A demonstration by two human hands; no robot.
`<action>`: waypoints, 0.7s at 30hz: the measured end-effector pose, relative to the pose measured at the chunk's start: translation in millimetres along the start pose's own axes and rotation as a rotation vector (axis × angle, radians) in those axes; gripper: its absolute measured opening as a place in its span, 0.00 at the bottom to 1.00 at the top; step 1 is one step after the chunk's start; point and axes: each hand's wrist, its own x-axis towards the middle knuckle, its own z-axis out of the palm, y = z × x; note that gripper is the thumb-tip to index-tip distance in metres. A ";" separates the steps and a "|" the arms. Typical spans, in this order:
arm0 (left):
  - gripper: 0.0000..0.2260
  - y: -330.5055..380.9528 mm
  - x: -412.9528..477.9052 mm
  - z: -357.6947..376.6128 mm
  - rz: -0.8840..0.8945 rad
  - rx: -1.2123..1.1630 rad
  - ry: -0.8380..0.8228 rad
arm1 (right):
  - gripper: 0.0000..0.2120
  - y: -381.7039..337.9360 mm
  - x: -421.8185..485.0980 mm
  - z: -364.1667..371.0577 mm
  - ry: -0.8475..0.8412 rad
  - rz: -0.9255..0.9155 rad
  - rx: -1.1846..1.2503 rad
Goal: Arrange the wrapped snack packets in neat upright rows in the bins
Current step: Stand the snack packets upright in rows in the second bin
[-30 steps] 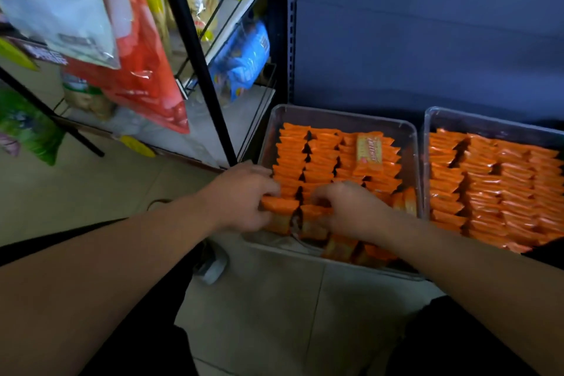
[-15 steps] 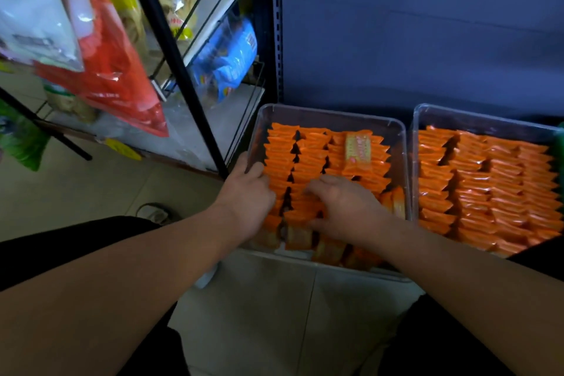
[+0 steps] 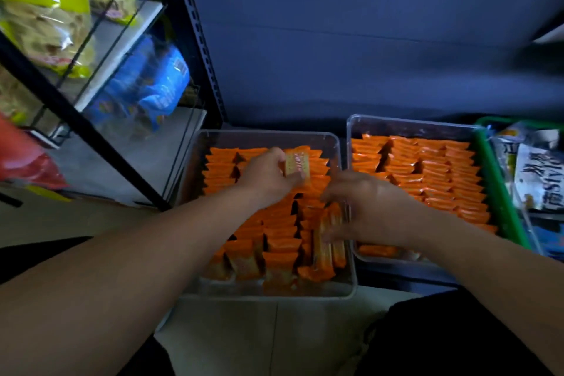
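Observation:
Two clear plastic bins stand side by side on the floor. The left bin (image 3: 262,137) holds rows of orange wrapped snack packets (image 3: 280,241) standing on edge. One packet (image 3: 298,166) lies flat on top of the far rows, and my left hand (image 3: 268,174) pinches it by its left edge. My right hand (image 3: 366,210) is over the bin's right side, fingers spread against a few upright packets (image 3: 328,238) turned sideways along the wall. The right bin (image 3: 409,125) is packed with neat orange rows (image 3: 433,174).
A black wire rack (image 3: 91,131) with yellow, blue and red snack bags stands at the left. A green basket (image 3: 500,192) with black-and-white packages sits right of the bins. A dark blue panel rises behind. Pale floor tiles lie in front.
Both hands left the near rows of the left bin. My left hand reached far to the flat packet and took hold of it. My right hand shifted to the bin's right side.

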 end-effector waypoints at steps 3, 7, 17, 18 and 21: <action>0.24 -0.7 9.9 11.3 -0.092 -0.026 0.006 | 0.38 -9.5 3.0 10.6 -0.075 -0.020 -0.130; 0.45 -6.3 17.6 13.4 -0.238 -0.214 -0.011 | 0.39 -16.8 9.8 10.4 -0.161 0.003 -0.126; 0.10 4.1 -26.8 -33.7 -0.299 -0.478 -0.154 | 0.27 -32.9 6.7 7.4 -0.116 0.143 -0.063; 0.09 5.0 -35.4 -42.5 -0.308 -0.514 -0.177 | 0.27 -37.0 5.8 9.6 -0.101 0.142 -0.098; 0.09 3.9 -61.8 -72.7 -0.302 -0.510 -0.245 | 0.25 -41.4 7.1 14.6 -0.077 0.184 -0.075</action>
